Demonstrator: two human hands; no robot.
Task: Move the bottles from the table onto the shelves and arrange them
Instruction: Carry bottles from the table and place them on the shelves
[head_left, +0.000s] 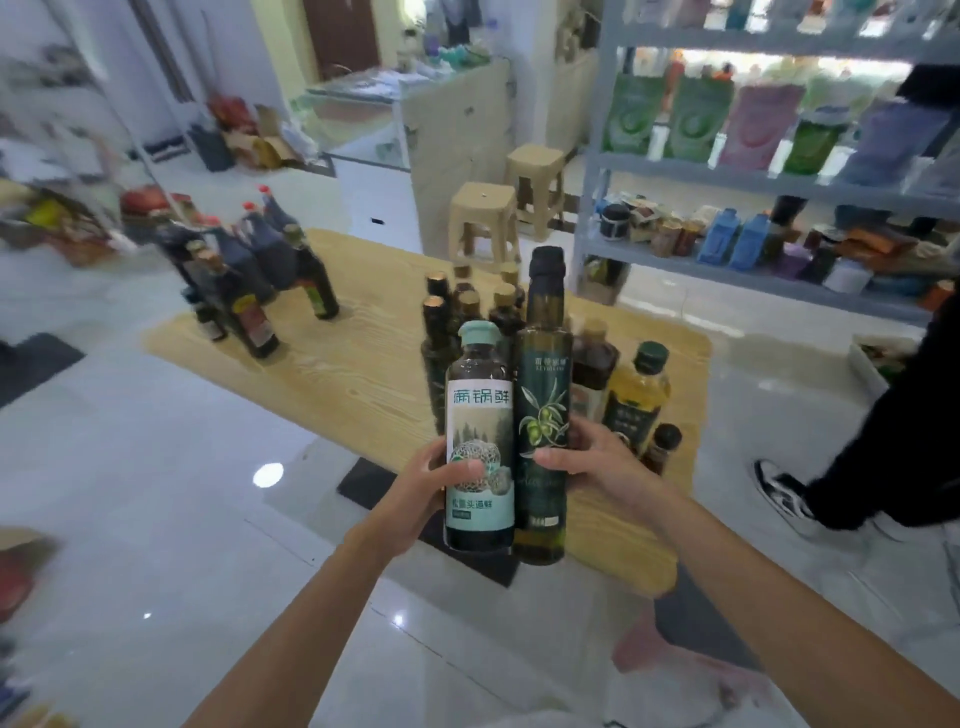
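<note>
The sauce bottle (480, 441) is wearing a pale teal cap and a teal-and-white label with a grey mushroom print. The olive oil bottle (543, 415) is rocking dark green glass, a black cap and a green olive sprig. The table (358, 384) is showing light yellowish wood grain. The dark bottles (262, 241) are sporting red caps, the shelves (727, 179) are looking grey-blue, and the stools (483, 208) are coming across beige.
</note>
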